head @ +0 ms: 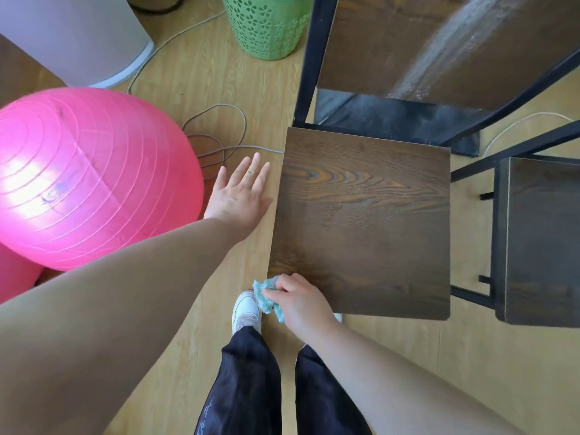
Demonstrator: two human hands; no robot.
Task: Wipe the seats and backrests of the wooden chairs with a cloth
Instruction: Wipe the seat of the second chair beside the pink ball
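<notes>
A big glossy pink exercise ball [88, 177] fills the left. The dark brown wooden chair seat [361, 221] with black metal frame sits at centre, its backrest [408, 48] behind; a second matching chair seat [543, 243] stands just beside on the right. A green perforated plastic basket [266, 26] is at top. The left hand [241, 193] hovers flat, fingers spread, beside the seat's left edge. The right hand [298, 299] grips a crumpled teal cloth [265, 296] at the seat's front-left corner.

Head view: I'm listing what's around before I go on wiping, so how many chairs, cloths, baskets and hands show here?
wooden chairs: 2
cloth: 1, pinched in the right hand
green basket: 1
hands: 2, the left hand and the right hand
Total: 6
</notes>
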